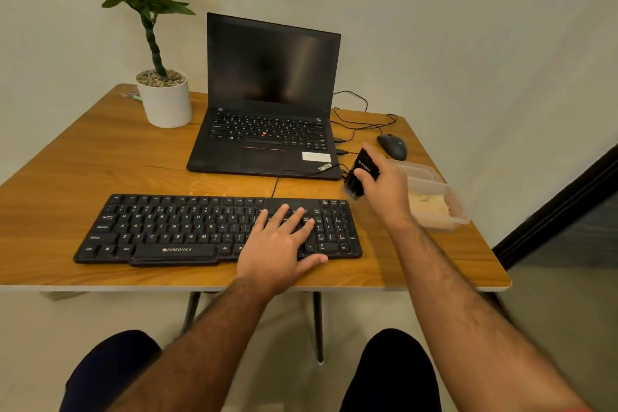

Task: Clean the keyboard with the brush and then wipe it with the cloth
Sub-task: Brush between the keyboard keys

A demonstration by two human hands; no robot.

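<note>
Left hand (281, 244) lies flat, fingers spread and straight, pressing on the right half of the black full-size keyboard (187, 231), which sits on the wooden worktop (83, 160). Right hand (384, 191) hovers just beyond the keyboard's far right corner, fingers curled round a small black brush (359, 174), bristles pointing down and clear of the keys. Just right of that hand sits a clear plastic tub (444, 211) with a pale cloth (428, 202) inside. Beyond the hands stands an open black laptop (271, 104); a dark mouse (393, 145) lies beyond the right hand.
</note>
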